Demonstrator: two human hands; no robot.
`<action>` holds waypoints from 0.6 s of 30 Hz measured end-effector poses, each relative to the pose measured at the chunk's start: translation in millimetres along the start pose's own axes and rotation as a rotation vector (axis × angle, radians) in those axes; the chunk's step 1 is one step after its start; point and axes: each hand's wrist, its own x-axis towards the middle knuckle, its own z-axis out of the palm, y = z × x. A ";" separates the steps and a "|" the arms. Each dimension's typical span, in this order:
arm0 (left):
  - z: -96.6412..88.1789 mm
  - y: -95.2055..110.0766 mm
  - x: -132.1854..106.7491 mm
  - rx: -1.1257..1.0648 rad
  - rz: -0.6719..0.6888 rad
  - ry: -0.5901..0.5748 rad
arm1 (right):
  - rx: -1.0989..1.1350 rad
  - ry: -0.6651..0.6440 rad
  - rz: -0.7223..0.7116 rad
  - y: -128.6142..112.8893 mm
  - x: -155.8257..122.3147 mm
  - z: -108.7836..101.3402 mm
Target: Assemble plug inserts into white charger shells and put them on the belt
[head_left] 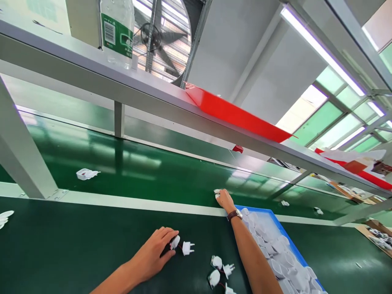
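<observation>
Lying beside left hand (154, 250): plug (186, 248)

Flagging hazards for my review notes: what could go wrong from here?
The left hand is at a white part joined by a thin red wire to a white plug; a sharp tug might strain that wire.

The right forearm passes close to the loose plug pieces and the blue tray of white covers; pulling back carelessly could knock either.

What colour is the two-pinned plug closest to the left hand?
The plug near the left hand is white; the head view shows it best.
</observation>
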 end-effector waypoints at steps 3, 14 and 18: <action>-7.2 4.8 1.4 -0.009 -0.012 -0.014 | 0.073 -0.050 -0.092 -4.8 -15.3 -4.3; -8.5 6.6 7.8 0.091 0.092 0.000 | 0.100 -0.047 -0.274 15.7 -172.6 -16.4; 2.1 20.2 14.2 0.095 0.121 -0.096 | -0.062 0.119 -0.049 56.4 -161.1 -42.5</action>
